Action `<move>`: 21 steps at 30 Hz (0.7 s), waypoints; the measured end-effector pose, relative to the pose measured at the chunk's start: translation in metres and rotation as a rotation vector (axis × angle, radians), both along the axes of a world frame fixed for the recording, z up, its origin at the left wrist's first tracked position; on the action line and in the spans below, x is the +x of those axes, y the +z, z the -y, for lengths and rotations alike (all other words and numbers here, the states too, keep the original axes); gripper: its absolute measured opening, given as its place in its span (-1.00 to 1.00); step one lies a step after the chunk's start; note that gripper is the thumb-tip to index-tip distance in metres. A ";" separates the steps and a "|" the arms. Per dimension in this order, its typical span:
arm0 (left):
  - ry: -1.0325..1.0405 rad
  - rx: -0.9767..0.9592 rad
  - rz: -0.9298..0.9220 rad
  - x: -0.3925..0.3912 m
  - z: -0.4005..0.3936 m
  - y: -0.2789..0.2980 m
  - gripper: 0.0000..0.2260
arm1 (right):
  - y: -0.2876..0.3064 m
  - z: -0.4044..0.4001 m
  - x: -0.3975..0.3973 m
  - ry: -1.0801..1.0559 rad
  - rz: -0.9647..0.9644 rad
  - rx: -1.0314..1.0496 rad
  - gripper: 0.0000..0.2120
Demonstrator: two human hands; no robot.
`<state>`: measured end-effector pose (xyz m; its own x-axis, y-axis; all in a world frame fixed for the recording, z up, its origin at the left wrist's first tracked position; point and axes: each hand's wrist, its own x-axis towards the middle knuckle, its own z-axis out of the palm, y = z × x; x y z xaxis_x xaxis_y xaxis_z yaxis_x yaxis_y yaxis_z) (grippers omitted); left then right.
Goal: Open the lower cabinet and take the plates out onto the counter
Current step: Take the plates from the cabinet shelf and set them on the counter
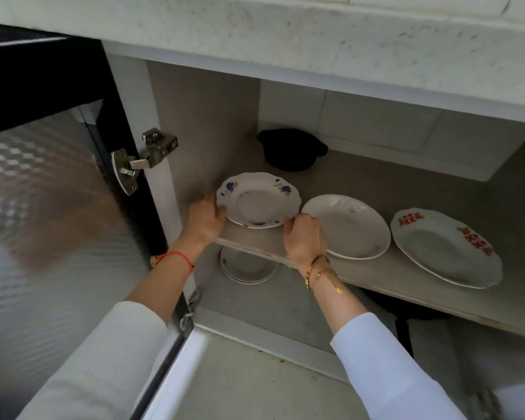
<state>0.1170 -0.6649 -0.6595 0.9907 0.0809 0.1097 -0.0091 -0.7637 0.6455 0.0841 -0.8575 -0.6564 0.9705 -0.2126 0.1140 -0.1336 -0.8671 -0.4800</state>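
Cabinet door swung wide. On the grey shelf (376,274), leftmost of three: a white scalloped china plate with blue flowers (258,200), beside the plain white plate (350,227). Left hand (205,218) and right hand (303,237) curled on opposite rims, gripping it. Probably light, rigid, glazed-slick, chippable; best pinched at both rims, thumbs on top.
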 end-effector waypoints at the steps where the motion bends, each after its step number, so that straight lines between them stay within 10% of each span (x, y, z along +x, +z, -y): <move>1: 0.002 0.004 -0.014 0.003 0.000 -0.001 -0.65 | 0.001 -0.001 0.003 -0.018 -0.014 -0.012 -0.63; 21: 0.030 -0.345 -0.047 -0.019 0.003 -0.011 -0.69 | -0.016 0.005 -0.003 -0.070 0.167 0.379 -0.73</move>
